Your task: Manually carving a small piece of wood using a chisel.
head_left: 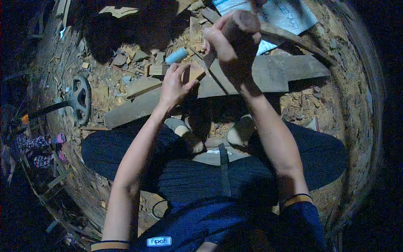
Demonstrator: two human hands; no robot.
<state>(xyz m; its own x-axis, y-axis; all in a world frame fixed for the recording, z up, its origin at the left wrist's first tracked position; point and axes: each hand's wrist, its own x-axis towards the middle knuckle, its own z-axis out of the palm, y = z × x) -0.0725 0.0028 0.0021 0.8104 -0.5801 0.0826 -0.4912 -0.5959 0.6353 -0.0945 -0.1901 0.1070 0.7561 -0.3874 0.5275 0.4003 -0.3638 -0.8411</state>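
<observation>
I sit on the ground with my knees apart. My left hand point(174, 86) holds a small tan wooden block point(194, 71) steady on a grey plank point(268, 73). My right hand point(224, 40) is raised above it, gripped around the wooden handle of a chopping tool point(289, 37) that reaches away to the right. The tool's head end is blurred near my fist.
Wood chips and offcuts litter the dirt around me. A second grey plank point(132, 109) lies at the left, a light blue cylinder point(176, 56) behind the block, a printed sheet point(285, 14) at the top right, and a dark wheel point(80, 98) at the far left.
</observation>
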